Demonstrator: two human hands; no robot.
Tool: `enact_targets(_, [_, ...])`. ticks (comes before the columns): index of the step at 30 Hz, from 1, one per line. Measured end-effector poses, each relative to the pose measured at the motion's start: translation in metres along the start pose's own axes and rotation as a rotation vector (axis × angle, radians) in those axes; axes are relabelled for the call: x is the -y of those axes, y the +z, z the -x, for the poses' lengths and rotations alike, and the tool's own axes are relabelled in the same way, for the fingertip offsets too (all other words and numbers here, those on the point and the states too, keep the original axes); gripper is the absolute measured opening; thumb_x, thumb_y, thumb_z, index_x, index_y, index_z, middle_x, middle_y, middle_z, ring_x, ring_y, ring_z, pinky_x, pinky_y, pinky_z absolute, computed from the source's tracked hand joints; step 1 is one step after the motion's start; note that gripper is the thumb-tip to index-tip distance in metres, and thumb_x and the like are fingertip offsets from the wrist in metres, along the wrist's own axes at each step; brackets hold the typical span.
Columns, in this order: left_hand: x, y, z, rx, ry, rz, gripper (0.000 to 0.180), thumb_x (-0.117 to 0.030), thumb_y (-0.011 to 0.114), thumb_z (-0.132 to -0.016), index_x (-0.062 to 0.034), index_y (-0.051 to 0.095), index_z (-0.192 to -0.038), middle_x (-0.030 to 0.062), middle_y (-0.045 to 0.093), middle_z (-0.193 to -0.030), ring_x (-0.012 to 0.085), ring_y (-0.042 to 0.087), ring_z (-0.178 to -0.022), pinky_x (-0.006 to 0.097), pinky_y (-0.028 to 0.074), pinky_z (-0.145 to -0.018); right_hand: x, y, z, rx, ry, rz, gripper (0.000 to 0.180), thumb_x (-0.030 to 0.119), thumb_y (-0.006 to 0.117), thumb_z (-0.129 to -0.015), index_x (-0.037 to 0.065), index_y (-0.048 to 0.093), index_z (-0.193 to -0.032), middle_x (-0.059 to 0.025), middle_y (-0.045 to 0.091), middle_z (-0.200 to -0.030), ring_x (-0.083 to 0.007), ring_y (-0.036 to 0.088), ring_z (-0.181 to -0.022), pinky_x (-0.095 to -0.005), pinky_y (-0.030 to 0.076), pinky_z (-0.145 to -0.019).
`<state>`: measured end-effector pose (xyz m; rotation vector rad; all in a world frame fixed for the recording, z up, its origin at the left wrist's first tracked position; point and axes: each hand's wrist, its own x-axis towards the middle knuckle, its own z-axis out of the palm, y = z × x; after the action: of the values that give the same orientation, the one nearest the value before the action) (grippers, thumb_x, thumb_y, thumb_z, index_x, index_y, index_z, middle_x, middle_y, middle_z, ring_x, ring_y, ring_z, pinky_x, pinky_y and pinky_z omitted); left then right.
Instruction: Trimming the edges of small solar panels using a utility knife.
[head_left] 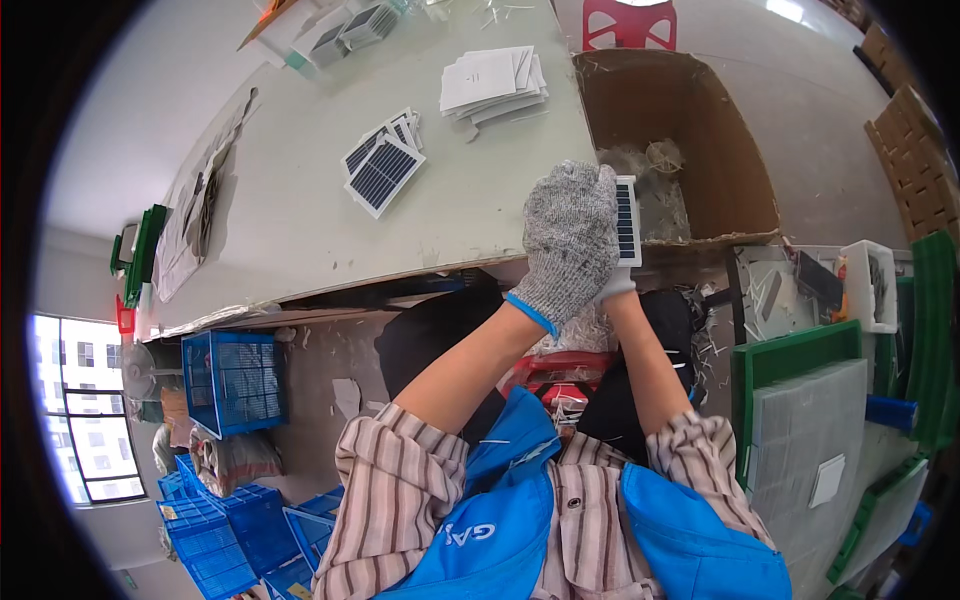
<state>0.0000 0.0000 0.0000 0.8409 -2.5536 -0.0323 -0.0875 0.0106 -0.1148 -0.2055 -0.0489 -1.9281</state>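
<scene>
My left hand [572, 235], in a grey speckled knit glove with a blue cuff, is closed in a fist at the left edge of a small solar panel [627, 222]. The panel has dark cells and a white border, and my left hand covers part of it. Just below the panel shows a bit of my right hand [616, 284] in a pale glove; its fingers are hidden behind the panel and the left hand. Both hands are together at the table's front right corner. On the table [460, 210], several similar solar panels [385, 173] lie in a loose overlapping pile.
A stack of white cards [490, 80] lies farther back on the table. An open cardboard box [715, 150] with scraps stands to the right. Green-framed trays [805, 400] and a white bin [868, 285] are at far right. Blue crates [235, 380] stand at lower left.
</scene>
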Motion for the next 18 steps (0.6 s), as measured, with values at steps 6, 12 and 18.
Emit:
enact_targets(6, [0.015,-0.013,-0.015,-0.149,0.255,0.282,0.029,-0.020,0.062,-0.079,-0.0047,0.063,-0.103,0.0139,0.061,-0.097,0.0322,0.057,-0.094,0.046,0.045,-0.084,0.024,-0.010,0.019,0.043,0.021,0.264,0.035,0.027,0.045,-0.096,0.001,0.057,-0.115,-0.0113,0.065,-0.104,-0.0188,0.066,-0.084,-0.0305,0.055,-0.076])
enact_targets(12, [0.009,-0.010,-0.005,-0.316,0.187,-0.034,0.025,-0.014,0.061,-0.077,-0.0061,0.062,-0.100,0.0144,0.061,-0.097,0.0330,0.057,-0.095,0.045,0.045,-0.084,0.034,0.021,0.063,-0.181,-0.143,1.275,0.017,0.013,0.067,-0.081,-0.002,0.065,-0.089,-0.0001,0.065,-0.075,-0.0050,0.057,-0.067,-0.0224,0.046,-0.060])
enact_targets(18, [0.004,-0.003,-0.010,-0.221,0.111,0.140,0.024,-0.009,0.060,-0.075,-0.0089,0.062,-0.099,0.0128,0.061,-0.096,0.0323,0.057,-0.094,0.044,0.046,-0.083,0.028,0.011,0.079,-0.100,-0.099,1.311,0.013,0.010,0.068,-0.080,-0.001,0.066,-0.087,-0.0014,0.064,-0.074,-0.0062,0.057,-0.066,-0.0222,0.045,-0.059])
